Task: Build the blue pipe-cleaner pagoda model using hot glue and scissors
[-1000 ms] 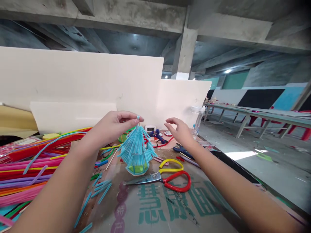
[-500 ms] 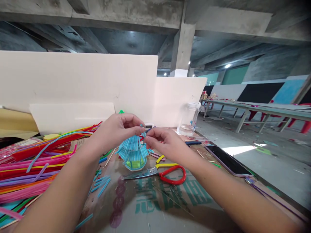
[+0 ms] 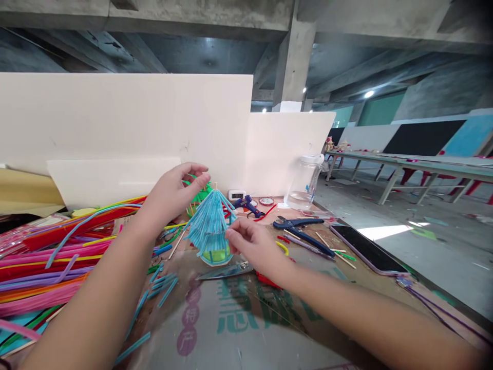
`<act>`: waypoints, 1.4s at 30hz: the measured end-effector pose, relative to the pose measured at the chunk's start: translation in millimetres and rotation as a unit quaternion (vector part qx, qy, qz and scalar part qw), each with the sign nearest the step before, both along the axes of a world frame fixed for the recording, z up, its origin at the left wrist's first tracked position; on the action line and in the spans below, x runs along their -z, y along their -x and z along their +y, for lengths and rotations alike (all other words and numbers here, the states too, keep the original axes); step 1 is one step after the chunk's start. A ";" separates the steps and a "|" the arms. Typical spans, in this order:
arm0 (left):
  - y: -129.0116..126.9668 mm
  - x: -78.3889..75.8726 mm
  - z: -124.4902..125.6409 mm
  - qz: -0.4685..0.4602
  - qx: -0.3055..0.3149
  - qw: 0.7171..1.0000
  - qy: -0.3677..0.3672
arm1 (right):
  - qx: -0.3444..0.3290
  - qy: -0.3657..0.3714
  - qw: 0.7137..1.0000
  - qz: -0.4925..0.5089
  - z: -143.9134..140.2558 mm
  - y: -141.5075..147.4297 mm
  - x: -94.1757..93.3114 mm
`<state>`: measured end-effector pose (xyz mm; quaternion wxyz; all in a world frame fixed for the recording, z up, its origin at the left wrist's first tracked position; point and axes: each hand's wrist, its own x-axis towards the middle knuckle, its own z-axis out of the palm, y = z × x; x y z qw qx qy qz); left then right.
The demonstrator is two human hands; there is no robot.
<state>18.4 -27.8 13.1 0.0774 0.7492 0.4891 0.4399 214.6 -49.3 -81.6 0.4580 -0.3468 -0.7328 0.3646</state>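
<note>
A small pagoda-shaped model made of blue straw pieces, with a green-yellow base, stands on the cardboard-covered table. My right hand pinches the lower right edge of its roof. Up and to the left of the model's tip, my left hand hovers with its fingers spread and holds nothing. Behind the model a green piece shows between my left fingers.
Long coloured pipe cleaners are piled at the left. Cut blue straw pieces lie in front. Scissors lie partly under my right wrist. A glue gun, pliers, a phone and a clear jar sit to the right. White boards stand behind.
My left hand has let go of the model's tip and opened. My right hand dropped from the tip to the lower roof edge. The model now rests on the table.
</note>
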 end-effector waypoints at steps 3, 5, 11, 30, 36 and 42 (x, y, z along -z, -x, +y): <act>3.7 11.0 17.6 0.036 0.009 0.999 0.030 | 0.042 -0.014 0.999 -0.016 -1.2 6.1 15.7; 3.7 17.0 24.7 0.052 0.015 0.998 0.041 | 0.055 -0.008 0.998 -0.003 -3.9 8.1 17.9; 0.8 20.7 26.6 0.069 0.029 0.997 0.037 | 0.025 0.093 0.993 0.063 -11.3 14.3 17.8; -1.4 14.0 17.4 0.073 0.064 0.995 0.036 | 0.039 0.153 0.984 0.081 -12.1 18.2 25.3; -0.6 13.3 17.6 0.081 0.065 0.994 0.040 | 0.020 0.137 0.988 0.065 -6.3 17.3 27.8; 0.5 12.8 17.8 0.087 0.062 0.994 0.037 | 0.028 0.142 0.988 0.045 -7.1 15.7 20.5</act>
